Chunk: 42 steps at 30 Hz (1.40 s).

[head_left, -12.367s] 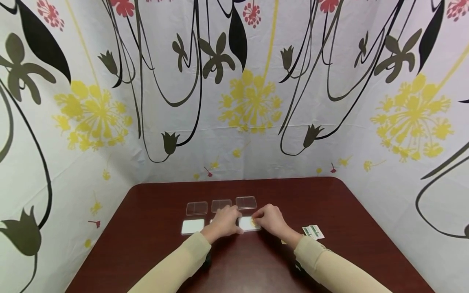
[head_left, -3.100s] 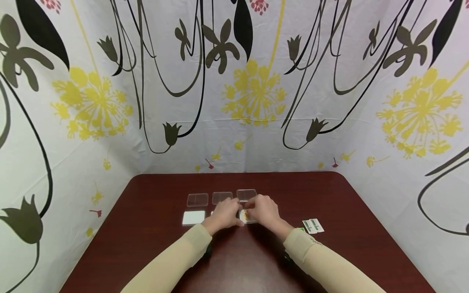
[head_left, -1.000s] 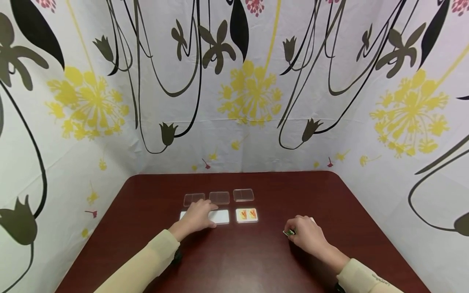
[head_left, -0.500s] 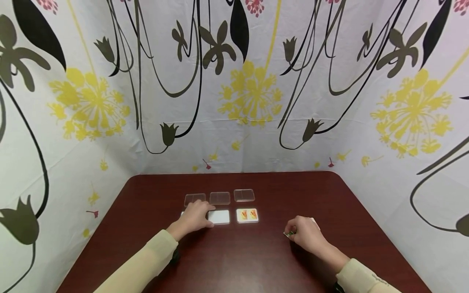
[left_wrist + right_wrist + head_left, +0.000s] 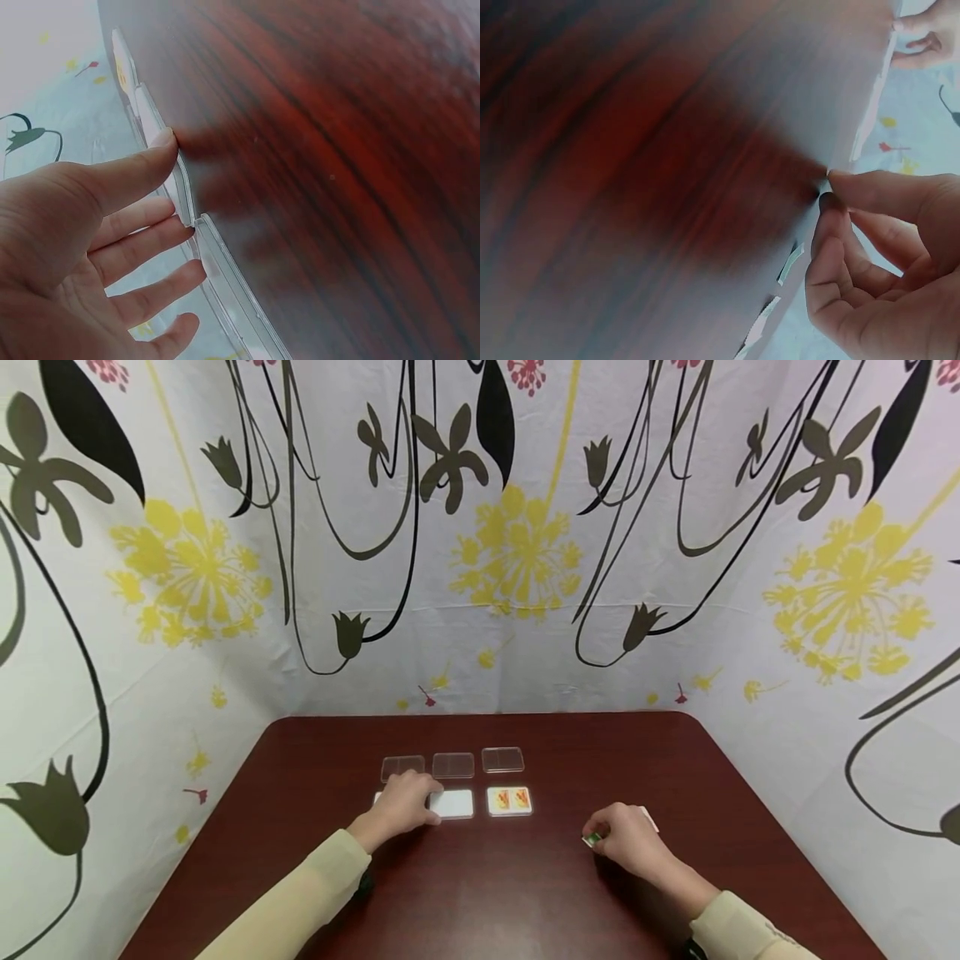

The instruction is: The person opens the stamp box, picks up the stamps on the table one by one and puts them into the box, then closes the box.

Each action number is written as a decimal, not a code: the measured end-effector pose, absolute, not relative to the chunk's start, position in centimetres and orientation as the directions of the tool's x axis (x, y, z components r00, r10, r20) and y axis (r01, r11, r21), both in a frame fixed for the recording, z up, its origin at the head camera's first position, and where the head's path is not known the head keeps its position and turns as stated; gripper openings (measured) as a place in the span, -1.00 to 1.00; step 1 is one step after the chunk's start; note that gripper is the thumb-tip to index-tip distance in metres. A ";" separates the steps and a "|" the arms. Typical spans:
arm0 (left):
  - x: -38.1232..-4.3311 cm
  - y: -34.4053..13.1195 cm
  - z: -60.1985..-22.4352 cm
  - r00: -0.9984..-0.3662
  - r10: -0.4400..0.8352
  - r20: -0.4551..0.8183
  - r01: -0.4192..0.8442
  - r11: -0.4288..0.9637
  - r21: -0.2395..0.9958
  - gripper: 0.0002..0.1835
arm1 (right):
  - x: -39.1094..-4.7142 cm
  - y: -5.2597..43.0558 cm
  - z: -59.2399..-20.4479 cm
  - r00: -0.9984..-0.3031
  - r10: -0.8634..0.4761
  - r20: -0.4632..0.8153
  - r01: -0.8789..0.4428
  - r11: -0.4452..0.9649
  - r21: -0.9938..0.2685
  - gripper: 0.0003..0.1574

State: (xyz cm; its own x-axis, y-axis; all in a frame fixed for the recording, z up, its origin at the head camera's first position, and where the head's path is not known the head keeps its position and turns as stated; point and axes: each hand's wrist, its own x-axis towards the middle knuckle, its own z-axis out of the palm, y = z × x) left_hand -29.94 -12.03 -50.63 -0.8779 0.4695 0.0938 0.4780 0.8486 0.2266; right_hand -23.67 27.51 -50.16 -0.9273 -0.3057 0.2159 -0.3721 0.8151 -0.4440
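My left hand (image 5: pixel 400 803) holds the middle white plastic case (image 5: pixel 453 805) at its left end, thumb at the front edge and forefinger behind. In the left wrist view the left thumb (image 5: pixel 139 169) presses against that case's rim (image 5: pixel 185 191). The left-hand case is mostly hidden under the hand. To the right lies another case (image 5: pixel 510 812) with two small orange-and-yellow pictures in it. Farther right, my right hand (image 5: pixel 628 837) pinches a small green-and-white card (image 5: pixel 592 840) close over the table. More small cards (image 5: pixel 762 321) lie beside its fingers, largely hidden from above.
Three clear plastic lids stand in a row behind the cases: left lid (image 5: pixel 402 767), middle lid (image 5: pixel 453 766) and right lid (image 5: pixel 502 760). The dark red-brown table (image 5: pixel 480 893) ends at a white flowered cloth (image 5: pixel 442 677) hanging around it.
My left hand has moved from the right case to the middle one. The right hand has left the right case, which now shows two pictures, and moved right to a green-and-white card.
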 end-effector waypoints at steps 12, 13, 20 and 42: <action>-30.0 -11.6 -50.4 -0.866 0.495 0.073 0.498 0.840 0.217 -0.64 | -23.8 28.2 -50.0 -0.981 -0.174 0.090 -0.188 0.713 -0.675 -0.83; -30.0 -11.6 -50.4 -0.865 0.497 0.072 0.500 0.839 0.217 -0.65 | -23.9 28.1 -49.9 -0.981 -0.172 0.091 -0.187 0.704 -0.685 -0.82; -30.2 -11.6 -50.1 -0.868 0.492 0.069 0.494 0.839 0.230 -0.65 | -24.4 26.9 -49.3 -0.982 -0.156 0.103 -0.182 0.670 -0.720 -0.74; -30.3 -12.3 -50.1 -0.889 0.456 0.026 0.450 0.865 0.223 -0.44 | -27.3 18.9 -47.8 -0.953 -0.229 0.196 -0.296 0.589 -0.752 -0.78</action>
State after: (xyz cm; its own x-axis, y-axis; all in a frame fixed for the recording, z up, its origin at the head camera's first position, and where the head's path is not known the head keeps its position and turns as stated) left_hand -30.30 -12.30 -50.08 -0.8895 0.4563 0.0256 0.4500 0.8646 0.2235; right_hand -27.32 18.92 -47.77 -0.9535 -0.2292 0.1958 -0.2961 0.5893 -0.7517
